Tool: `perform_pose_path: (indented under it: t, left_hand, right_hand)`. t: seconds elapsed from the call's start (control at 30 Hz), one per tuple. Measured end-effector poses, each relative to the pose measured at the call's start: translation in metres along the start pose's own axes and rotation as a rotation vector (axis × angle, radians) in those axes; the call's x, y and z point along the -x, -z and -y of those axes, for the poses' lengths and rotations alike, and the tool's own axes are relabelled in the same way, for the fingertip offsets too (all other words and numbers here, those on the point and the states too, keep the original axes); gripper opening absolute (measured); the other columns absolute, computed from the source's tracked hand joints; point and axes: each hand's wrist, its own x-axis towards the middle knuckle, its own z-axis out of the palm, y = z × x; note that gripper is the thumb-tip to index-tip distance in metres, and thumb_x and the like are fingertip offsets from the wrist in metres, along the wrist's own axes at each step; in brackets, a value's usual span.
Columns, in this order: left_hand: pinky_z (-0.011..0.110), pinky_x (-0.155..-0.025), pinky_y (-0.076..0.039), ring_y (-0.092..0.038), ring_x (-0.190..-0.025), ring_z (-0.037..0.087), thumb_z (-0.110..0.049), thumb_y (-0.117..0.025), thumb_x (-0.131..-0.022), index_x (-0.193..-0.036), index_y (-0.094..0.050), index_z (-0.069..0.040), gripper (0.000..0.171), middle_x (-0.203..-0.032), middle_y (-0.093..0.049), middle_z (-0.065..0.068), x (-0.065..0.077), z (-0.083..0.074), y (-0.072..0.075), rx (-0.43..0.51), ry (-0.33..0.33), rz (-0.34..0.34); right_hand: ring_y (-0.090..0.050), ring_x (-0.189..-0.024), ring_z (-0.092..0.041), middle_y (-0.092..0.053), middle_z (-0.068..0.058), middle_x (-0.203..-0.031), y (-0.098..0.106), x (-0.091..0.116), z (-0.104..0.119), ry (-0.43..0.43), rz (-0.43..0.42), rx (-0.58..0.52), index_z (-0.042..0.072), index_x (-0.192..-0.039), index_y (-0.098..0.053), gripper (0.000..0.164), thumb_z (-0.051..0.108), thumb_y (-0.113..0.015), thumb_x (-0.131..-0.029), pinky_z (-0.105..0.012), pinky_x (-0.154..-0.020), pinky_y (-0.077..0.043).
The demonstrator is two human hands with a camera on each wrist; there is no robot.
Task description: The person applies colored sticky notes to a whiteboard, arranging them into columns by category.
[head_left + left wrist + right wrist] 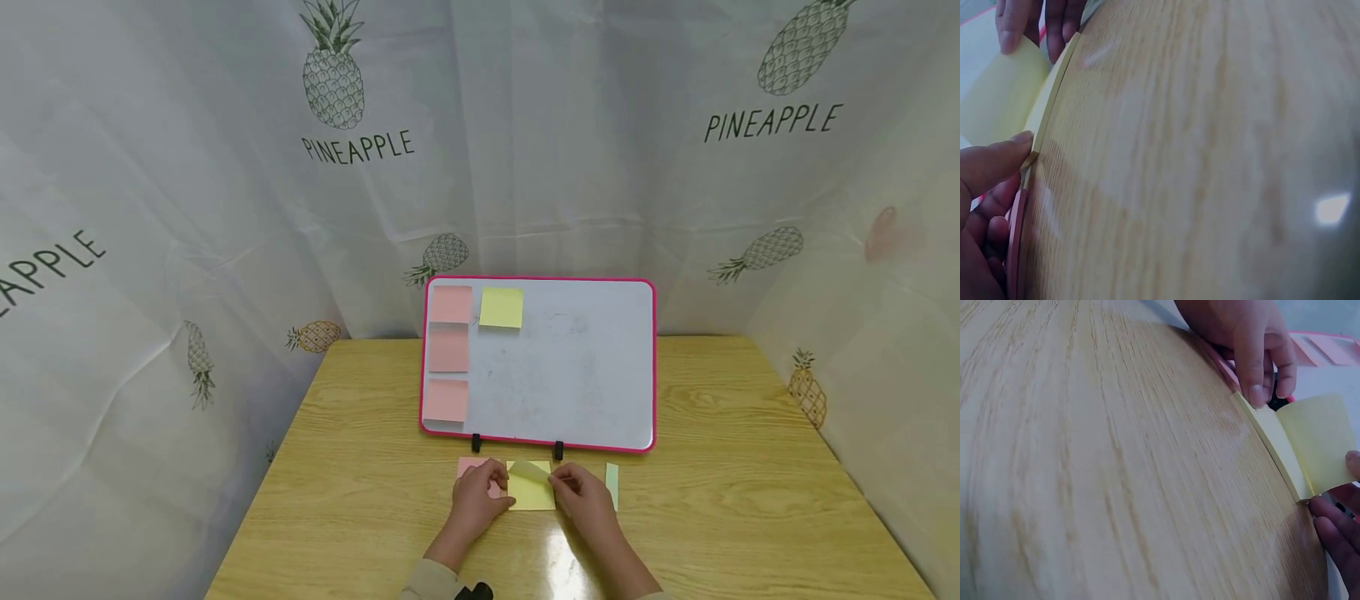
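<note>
A yellow sticky note pad [531,493] lies on the table below the whiteboard [577,367]. Its top sheet [1319,437] is lifted and curls up from the pad. My right hand [586,500] pinches that sheet near its right side, between thumb and fingers. At the pad's left edge, my left hand [476,502] holds the pad, the thumb [997,164] on its near corner and the other fingers curled. Partly hidden under the left hand is a pink sticky note pad [1016,247]. A narrow green pad [612,487] lies right of the right hand.
Three pink sticky notes [448,348] run down the whiteboard's left side, and one yellow note [501,308] is at its top. Black feet [558,450] prop the board on the wooden table [735,500]. A pineapple-print curtain [555,167] hangs behind.
</note>
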Motion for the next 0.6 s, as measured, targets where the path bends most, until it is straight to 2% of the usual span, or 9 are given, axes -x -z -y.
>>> perform_pose_path:
  t: [0.2, 0.4, 0.6]
  left_hand:
    - [0.034, -0.074, -0.033, -0.045, -0.079, 0.004, -0.018, -0.086, -0.072, -0.091, -0.066, -0.024, 0.029, -0.080, -0.056, -0.018, -0.0010, 0.0016, -0.0006, -0.018, -0.021, 0.010]
    - [0.036, -0.075, -0.034, -0.046, -0.082, 0.005, -0.019, -0.085, -0.074, -0.093, -0.067, -0.025, 0.026, -0.081, -0.056, -0.019, -0.0013, 0.0029, -0.0013, -0.012, -0.025, 0.022]
    - [0.036, -0.075, -0.033, -0.046, -0.082, 0.005, -0.019, -0.085, -0.075, -0.094, -0.068, -0.025, 0.026, -0.081, -0.056, -0.018, -0.0009, 0.0027, -0.0009, -0.005, -0.036, 0.017]
  right_hand:
    - [-0.064, -0.078, -0.011, -0.068, 0.004, -0.085, -0.0012, 0.0014, 0.0009, -0.011, -0.036, -0.006, 0.017, -0.091, -0.067, 0.006, 0.023, -0.067, -0.094, -0.026, -0.062, -0.050]
    - [-0.067, -0.084, -0.013, -0.069, 0.002, -0.091, -0.0018, 0.0004, 0.0010, -0.044, -0.034, -0.021, 0.015, -0.098, -0.066, 0.008, 0.023, -0.063, -0.096, -0.024, -0.065, -0.052]
    - [-0.069, -0.084, -0.015, -0.070, -0.001, -0.092, -0.0015, -0.0004, 0.0003, -0.016, -0.032, 0.002, 0.014, -0.099, -0.063, 0.010, 0.023, -0.060, -0.098, -0.028, -0.067, -0.053]
